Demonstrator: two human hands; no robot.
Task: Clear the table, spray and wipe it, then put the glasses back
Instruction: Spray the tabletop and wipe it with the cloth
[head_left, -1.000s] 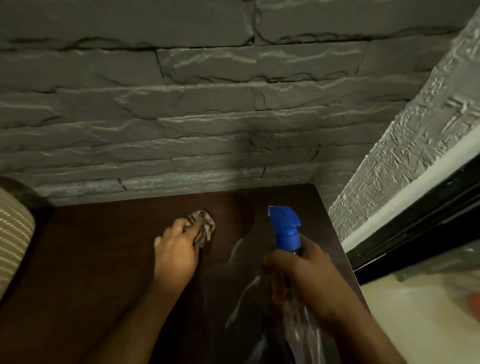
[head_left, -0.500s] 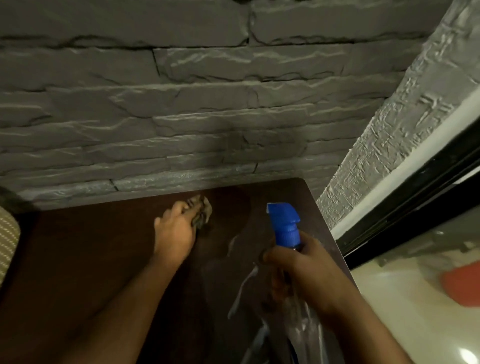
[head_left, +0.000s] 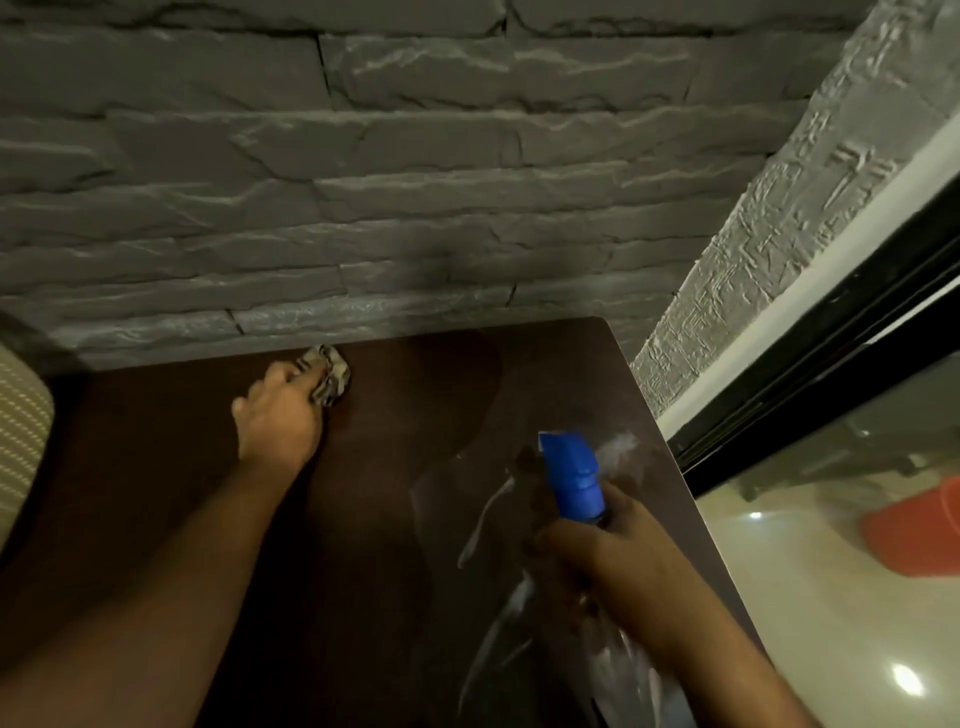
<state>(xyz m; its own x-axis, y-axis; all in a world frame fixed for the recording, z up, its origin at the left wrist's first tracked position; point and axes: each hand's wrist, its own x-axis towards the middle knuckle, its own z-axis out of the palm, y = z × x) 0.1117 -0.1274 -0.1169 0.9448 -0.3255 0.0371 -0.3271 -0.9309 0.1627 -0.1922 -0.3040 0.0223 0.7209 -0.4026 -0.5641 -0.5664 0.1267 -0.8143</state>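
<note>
Left hand (head_left: 280, 415) grips crumpled grey rag (head_left: 327, 376) on dark brown wooden surface (head_left: 156, 467); right hand (head_left: 608, 561) holds clear blue-topped spray bottle (head_left: 571, 478). Wet streaks might stay if rag misses them.

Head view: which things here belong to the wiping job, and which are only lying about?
For the job:
- crumpled patterned cloth, under the left hand
- clear spray bottle with blue nozzle, in the right hand
- dark brown wooden table

Just there:
- orange tub on the floor
- beige ribbed cushion
</note>
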